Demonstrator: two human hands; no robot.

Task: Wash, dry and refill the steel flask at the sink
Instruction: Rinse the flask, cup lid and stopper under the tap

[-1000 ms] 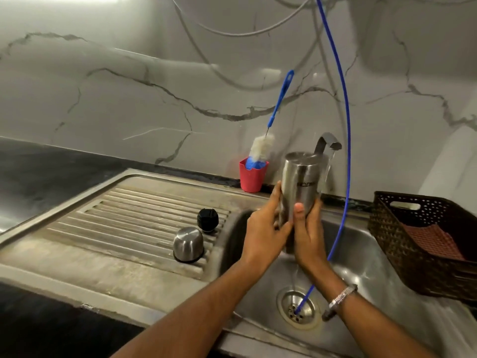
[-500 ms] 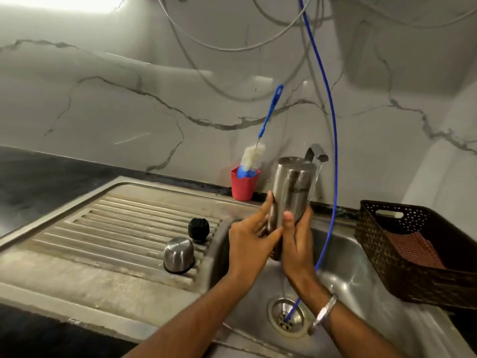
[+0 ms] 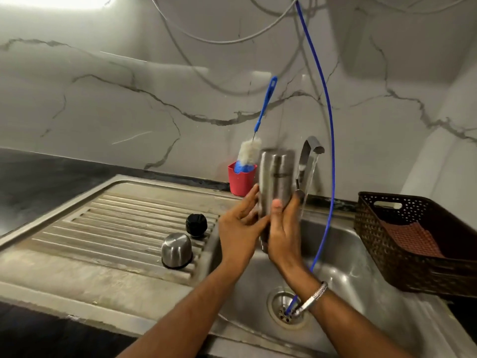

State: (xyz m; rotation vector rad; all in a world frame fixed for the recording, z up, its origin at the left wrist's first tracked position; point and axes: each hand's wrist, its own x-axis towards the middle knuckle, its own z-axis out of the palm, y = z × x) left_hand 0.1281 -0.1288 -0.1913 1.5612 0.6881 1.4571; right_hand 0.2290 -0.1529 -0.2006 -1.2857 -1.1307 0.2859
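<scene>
Both hands held the flask [image 3: 277, 182] upright above the sink [image 3: 343, 257], just left of the tap [image 3: 309, 151], from which water ran. The left hand [image 3: 241, 228] pressed its palm and outstretched fingers against the flask's left side; the right hand [image 3: 284, 236] wrapped the lower body, thumb across the front — both grasping the flask, which looked blurred. On the drainboard [image 3: 103, 228] stood a steel cup [image 3: 176, 250], upside down, and a black stopper [image 3: 196, 224] just behind it. A red holder [image 3: 240, 180] with a brush [image 3: 249, 152] sat at the wall behind the flask. A blue hose [image 3: 330, 140] hung down into the drain [image 3: 285, 308]. A dark basket [image 3: 413, 244] sat right of the sink.
</scene>
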